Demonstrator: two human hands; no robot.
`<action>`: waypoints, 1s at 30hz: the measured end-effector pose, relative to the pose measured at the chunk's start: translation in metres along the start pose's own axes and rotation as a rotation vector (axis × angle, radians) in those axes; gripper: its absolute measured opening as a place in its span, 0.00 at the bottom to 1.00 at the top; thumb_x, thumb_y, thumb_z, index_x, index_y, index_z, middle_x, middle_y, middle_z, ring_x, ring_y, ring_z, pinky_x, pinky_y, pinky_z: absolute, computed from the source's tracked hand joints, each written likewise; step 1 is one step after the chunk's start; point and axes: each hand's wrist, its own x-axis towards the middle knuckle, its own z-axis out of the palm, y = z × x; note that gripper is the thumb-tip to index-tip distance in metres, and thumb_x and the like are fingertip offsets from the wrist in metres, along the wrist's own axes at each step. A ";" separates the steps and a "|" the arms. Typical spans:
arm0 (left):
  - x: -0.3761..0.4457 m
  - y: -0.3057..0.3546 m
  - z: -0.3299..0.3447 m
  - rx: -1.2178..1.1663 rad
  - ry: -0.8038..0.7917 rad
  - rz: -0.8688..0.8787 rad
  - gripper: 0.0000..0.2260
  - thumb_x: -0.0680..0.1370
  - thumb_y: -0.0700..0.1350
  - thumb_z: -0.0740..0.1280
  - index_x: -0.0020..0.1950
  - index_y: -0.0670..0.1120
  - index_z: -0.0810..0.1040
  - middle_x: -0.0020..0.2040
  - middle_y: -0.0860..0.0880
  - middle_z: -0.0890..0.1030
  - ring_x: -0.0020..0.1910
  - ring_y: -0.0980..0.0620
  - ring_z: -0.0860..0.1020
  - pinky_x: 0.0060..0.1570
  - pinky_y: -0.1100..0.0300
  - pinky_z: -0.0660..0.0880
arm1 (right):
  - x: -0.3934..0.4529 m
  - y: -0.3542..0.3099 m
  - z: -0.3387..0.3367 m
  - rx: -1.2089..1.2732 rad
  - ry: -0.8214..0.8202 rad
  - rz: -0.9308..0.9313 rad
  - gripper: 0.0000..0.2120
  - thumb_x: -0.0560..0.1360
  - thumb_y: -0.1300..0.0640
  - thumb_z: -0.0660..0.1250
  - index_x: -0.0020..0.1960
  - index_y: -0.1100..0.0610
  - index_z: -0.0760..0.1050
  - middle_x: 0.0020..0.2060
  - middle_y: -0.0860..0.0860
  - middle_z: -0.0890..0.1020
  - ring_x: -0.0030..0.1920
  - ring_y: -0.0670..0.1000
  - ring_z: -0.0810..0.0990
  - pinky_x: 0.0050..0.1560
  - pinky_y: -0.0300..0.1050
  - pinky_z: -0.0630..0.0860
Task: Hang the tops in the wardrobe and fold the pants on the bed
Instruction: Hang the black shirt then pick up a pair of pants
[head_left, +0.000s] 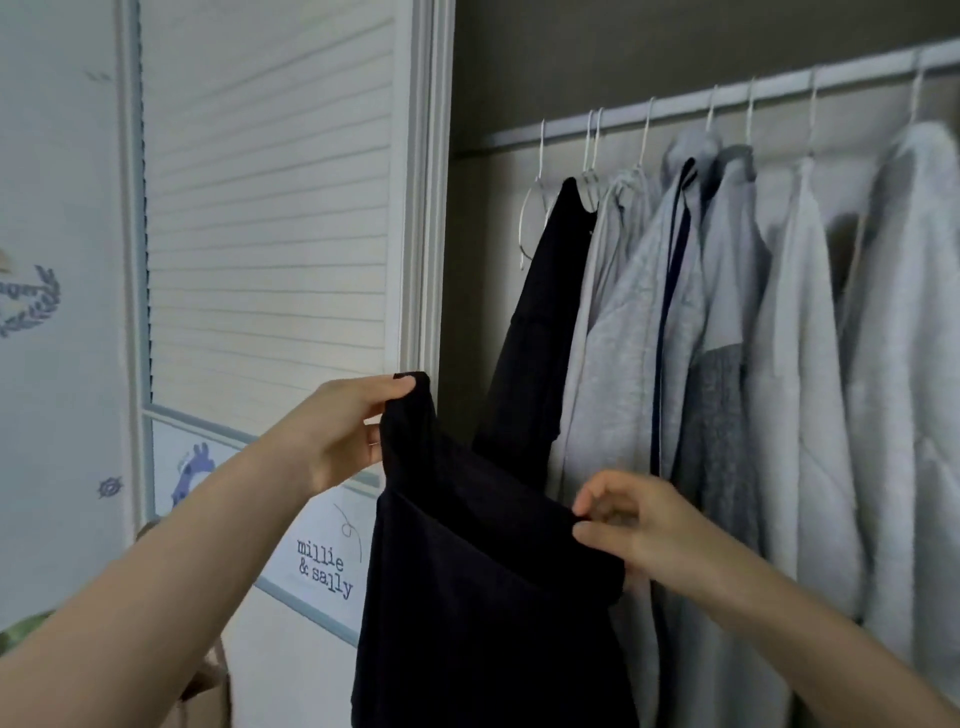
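While the dark garment (483, 561) is held up in front of the open wardrobe, its upper edge is stretched between two hands in the head view. The left hand (343, 431) is curled round the higher left corner, thumb on top, and the right hand (623, 525) pinches the lower right corner between thumb and fingertips. The cloth hangs near and low, left of the clothes already on the rail (727, 98), and whether it is a top or a pair of pants cannot be told from what shows.

On the rail, a black top (545, 312) hangs furthest left, beside it an empty white hanger (530, 218), and grey and white tops (779, 338) are packed to the right. A louvred door (265, 197) stands to the left.

If it is a top, the step is judged best done by levelling the two corners first, so the shoulders are found. The empty hanger should be taken off the rail rather than dressed in place, since the neighbouring clothes crowd it. One hand must keep its hold while the other is freed, or the cloth is likely to slip down. If pants, it should be carried to the bed, which is not in view.
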 end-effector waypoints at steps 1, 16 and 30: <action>0.004 0.006 0.002 0.042 0.000 0.026 0.05 0.76 0.42 0.70 0.48 0.42 0.85 0.43 0.47 0.84 0.37 0.53 0.83 0.33 0.62 0.78 | 0.004 -0.009 0.002 -0.101 0.007 -0.055 0.06 0.74 0.61 0.70 0.44 0.51 0.75 0.33 0.48 0.80 0.30 0.46 0.80 0.29 0.38 0.76; 0.062 0.056 0.021 0.325 -0.052 0.309 0.08 0.78 0.46 0.70 0.51 0.43 0.86 0.48 0.45 0.86 0.49 0.48 0.84 0.50 0.56 0.80 | 0.232 -0.183 -0.019 -0.539 0.582 -0.579 0.10 0.75 0.64 0.59 0.55 0.61 0.72 0.50 0.56 0.76 0.50 0.53 0.74 0.47 0.38 0.65; 0.068 0.054 0.016 0.228 -0.073 0.277 0.06 0.77 0.44 0.71 0.46 0.44 0.87 0.41 0.46 0.86 0.39 0.52 0.84 0.35 0.65 0.77 | 0.289 -0.168 -0.074 -0.860 0.738 0.091 0.33 0.75 0.62 0.60 0.72 0.75 0.50 0.69 0.66 0.66 0.68 0.64 0.68 0.65 0.54 0.70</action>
